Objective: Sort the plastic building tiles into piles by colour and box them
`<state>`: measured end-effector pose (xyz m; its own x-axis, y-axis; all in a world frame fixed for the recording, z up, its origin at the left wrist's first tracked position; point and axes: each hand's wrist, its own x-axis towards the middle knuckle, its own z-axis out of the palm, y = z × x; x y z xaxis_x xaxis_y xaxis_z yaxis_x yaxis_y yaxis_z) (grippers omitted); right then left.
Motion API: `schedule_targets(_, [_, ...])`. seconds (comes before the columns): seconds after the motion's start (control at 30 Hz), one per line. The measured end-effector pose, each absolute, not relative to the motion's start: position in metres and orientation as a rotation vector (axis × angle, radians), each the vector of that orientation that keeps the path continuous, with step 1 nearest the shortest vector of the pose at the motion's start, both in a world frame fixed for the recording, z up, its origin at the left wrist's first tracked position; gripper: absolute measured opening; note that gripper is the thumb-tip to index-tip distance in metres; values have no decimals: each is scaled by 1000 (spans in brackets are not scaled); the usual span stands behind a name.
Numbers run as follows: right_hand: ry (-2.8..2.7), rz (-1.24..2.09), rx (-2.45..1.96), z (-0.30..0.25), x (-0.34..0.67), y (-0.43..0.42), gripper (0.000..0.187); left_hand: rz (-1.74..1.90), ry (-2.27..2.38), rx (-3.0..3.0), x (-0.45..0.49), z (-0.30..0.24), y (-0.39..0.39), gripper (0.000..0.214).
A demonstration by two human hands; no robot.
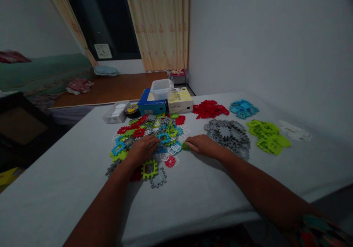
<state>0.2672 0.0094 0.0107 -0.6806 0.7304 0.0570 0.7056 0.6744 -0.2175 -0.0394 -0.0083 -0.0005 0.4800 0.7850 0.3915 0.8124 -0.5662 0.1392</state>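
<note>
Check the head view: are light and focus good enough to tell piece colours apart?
Head view: dim and bluish, no glare, slightly soft; colours in the mixed pile under the left hand are readable. Head view: wide-angle distortion bends the table edge.

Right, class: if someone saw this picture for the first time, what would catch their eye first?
Most likely the jumbled heap of multicoloured plastic tiles in the middle of the white table, with the left hand resting on it and the right hand flat beside it. To its right lie sorted heaps: a red pile, a blue pile, a grey pile, a lime-green pile and a white pile.
</note>
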Motion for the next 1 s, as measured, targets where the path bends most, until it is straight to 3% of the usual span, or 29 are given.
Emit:
schedule_targets(0.27, [-2124, 243, -1208, 46, 340, 31, 26, -655, -1443, -2673, -46, -5, -3, 32])
schedule_targets(0.5, [-1507, -204, -1928, 30, 512, 37, 31, -689, -1462, -2641, -48, -6, 2, 36])
schedule_targets(0.63, [-1368, -222, -2211, 2, 571, 34, 32, -679, -1452, -2646, -47, -4, 1, 35])
schedule_targets(0.77, [-1395, -335, -2220, 3, 567, 29, 36, -707, -1465, -2653, -46, -3, -1, 34])
schedule_targets(0.87, [-1482, -443, -1989, 30, 522, 26, 37, -714, -1472, -2650, -47, -4, 0, 33])
schedule_targets(1.0, [-1931, -178, -1499, 63, 419, 21, 30, -679, -1471, -2667, -46, -5, -2, 32])
